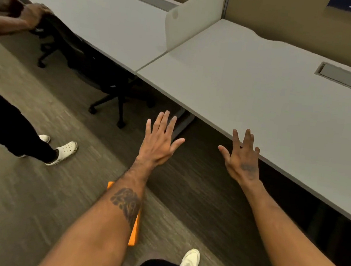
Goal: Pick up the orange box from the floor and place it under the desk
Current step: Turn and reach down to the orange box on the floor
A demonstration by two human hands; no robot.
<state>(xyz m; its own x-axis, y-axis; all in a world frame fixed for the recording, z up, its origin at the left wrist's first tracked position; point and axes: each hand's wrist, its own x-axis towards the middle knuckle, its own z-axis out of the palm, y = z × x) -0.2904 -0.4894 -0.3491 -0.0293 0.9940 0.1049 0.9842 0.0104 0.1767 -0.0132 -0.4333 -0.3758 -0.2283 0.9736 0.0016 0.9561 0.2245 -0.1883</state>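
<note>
The orange box (135, 230) lies flat on the floor (34, 193), mostly hidden beneath the left forearm, so only a corner near the elbow side and a strip along its right edge show; its long axis runs from near the person's feet away toward the desk, tilted slightly left at the far end. It looks thin, rectangular and smooth-sided, with sharp corners. It sits out in the open floor, short of the shadowed space under the surface (261, 94). The left hand (158, 144) is stretched forward above the floor with fingers spread wide and palm down, its grip fully open and holding nothing. The right hand (242, 159) is likewise spread open and empty, its fingertips overlapping the front edge of the surface in view. The surface is a pale grey, smooth slab with a recessed grey cable tray (347, 78) set into it; what the tray holds cannot be seen. A white divider panel (193, 20) stands between this surface and the next. The floor is carpet with a streaked brown-grey weave. A white shoe (190, 260) shows near the bottom. To the left another person's legs in dark trousers and white clogs (65, 151) stand beside a black wheeled chair (102, 81)
</note>
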